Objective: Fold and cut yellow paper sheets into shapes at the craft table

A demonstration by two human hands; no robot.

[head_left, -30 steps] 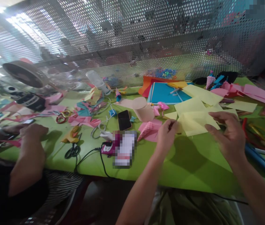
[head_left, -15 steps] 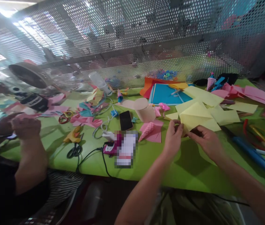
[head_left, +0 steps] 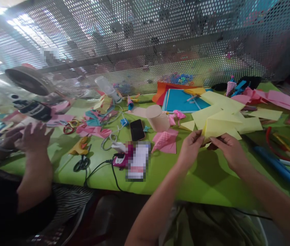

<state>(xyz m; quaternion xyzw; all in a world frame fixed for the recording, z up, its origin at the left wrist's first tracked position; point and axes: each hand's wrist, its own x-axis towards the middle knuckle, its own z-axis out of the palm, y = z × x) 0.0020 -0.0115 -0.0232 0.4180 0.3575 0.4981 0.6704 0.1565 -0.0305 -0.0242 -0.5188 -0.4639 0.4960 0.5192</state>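
A sheet of yellow paper (head_left: 219, 123), partly folded, is held up over the green table (head_left: 186, 184). My left hand (head_left: 192, 147) pinches its lower left edge between thumb and fingers. On the other side of that edge, my right hand (head_left: 225, 147) grips the paper, thumb in front and fingers curled behind. Loose yellow sheets (head_left: 254, 126) lie just behind it. To the left of my hands, a pink textured paper cone (head_left: 160, 143) rests on pink paper (head_left: 171, 145).
A co-worker's hands (head_left: 32, 138) are at the far left. Two phones (head_left: 137, 130), a purple charger block with cables (head_left: 120, 160) and a pale paper cylinder (head_left: 157, 118) stand left of my hands. A blue-handled cutter (head_left: 279, 167) lies right. Perforated metal (head_left: 134, 44) bounds the back.
The yellow paper has turned in my hands, its left side now curling upright, and both hands have shifted slightly right. The co-worker's fingers have spread.
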